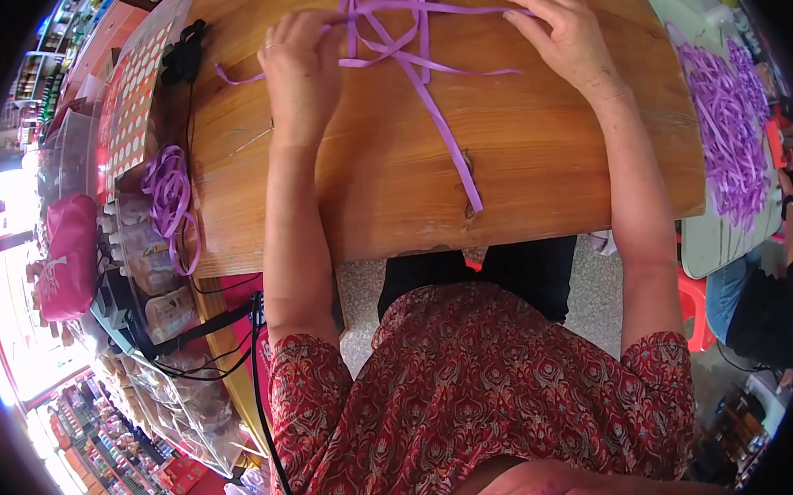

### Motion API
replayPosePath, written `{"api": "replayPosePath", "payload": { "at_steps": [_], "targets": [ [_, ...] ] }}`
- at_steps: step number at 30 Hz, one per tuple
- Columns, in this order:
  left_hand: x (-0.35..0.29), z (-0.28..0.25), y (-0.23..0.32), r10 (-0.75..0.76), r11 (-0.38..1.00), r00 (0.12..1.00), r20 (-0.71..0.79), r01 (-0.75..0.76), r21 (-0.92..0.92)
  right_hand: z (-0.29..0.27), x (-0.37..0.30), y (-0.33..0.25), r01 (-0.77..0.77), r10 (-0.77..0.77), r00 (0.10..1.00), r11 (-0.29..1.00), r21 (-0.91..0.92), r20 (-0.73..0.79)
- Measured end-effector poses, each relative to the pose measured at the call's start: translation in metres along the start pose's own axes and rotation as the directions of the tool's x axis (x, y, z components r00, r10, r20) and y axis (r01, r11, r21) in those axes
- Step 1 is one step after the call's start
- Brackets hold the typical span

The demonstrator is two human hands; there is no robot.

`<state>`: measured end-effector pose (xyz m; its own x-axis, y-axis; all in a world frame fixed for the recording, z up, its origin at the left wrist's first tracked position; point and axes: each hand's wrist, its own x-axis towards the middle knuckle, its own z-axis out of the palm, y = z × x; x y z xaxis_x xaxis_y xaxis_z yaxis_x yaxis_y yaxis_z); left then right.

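Note:
A strip of purple ribbon [466,7] is stretched across the far part of the wooden table [535,171]. My right hand [569,45] pinches its right end between thumb and fingers. At the other side my left hand [298,61] is closed on the same ribbon, its fingertips partly hidden behind the hand. Under and around this strip, more purple ribbons [449,143] cross each other in a loose lattice. One long tail runs toward the table's near edge, and other tails reach out to the left and right.
A coiled purple ribbon bundle [169,191] hangs at the table's left edge, below a dotted box [134,108] and a black cord [184,53]. A thin metal tool [252,140] lies by my left forearm. At right, a big ribbon heap [723,136] covers a pale table.

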<state>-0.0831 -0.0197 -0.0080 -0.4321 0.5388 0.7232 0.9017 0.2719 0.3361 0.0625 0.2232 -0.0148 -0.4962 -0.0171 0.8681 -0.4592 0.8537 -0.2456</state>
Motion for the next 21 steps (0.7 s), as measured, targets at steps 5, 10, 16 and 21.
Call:
{"api": "replayPosePath", "payload": {
  "at_steps": [5,10,16,21],
  "targets": [
    [0.005,-0.016,0.042,-0.259,0.632,0.940,0.221,0.338,-0.697,-0.022,0.022,-0.055,-0.161,0.185,0.981,0.945,-0.286,0.060],
    [-0.001,-0.016,0.074,-0.359,0.439,0.777,0.517,0.630,-0.641,-0.015,0.028,-0.071,0.014,-0.007,0.998,0.995,-0.099,0.068],
    [-0.002,-0.012,0.078,-0.296,0.402,0.726,0.621,0.684,-0.608,-0.003,0.016,-0.075,-0.022,0.009,0.990,0.996,0.091,0.139],
    [-0.005,-0.010,0.084,-0.191,0.416,0.791,0.582,0.602,-0.682,-0.007,0.016,-0.076,0.044,-0.053,0.988,0.997,0.067,0.142]
  ]
}}
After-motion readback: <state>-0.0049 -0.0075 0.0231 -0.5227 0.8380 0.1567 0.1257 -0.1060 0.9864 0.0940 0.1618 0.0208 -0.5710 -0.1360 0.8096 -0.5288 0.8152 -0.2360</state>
